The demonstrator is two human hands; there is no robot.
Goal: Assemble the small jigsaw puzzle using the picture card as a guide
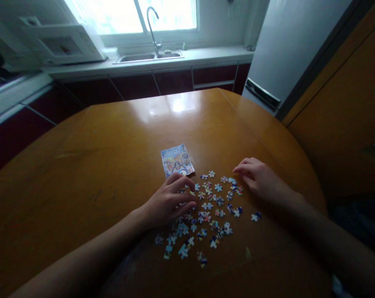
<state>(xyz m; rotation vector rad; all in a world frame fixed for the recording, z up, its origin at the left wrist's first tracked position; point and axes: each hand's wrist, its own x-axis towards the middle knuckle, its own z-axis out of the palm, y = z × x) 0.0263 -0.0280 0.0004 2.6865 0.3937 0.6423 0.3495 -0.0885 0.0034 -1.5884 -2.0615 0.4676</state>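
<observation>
Many small jigsaw puzzle pieces (pixel 207 205) lie loose in a scattered cluster on the wooden table. My left hand (pixel 170 198) is over the left side of the cluster, its fingers curved and apart; some pieces are hidden beneath it, and I cannot tell whether the fingertips touch any. To the right of the pieces is my right hand (pixel 258 178), fingers loosely extended near a few pieces (pixel 231 181), with nothing visible in them. A small picture sheet (pixel 177 160) with a colourful printed scene lies just beyond my left hand. One piece (pixel 256 216) sits apart at the right.
The orange-brown table (pixel 112 136) has rounded corners. Beyond it runs a counter with a sink (pixel 137 58), a curved faucet (pixel 153 29) and a white microwave (pixel 64 45). A refrigerator (pixel 294 45) stands at the back right, beside a wooden panel (pixel 339 103).
</observation>
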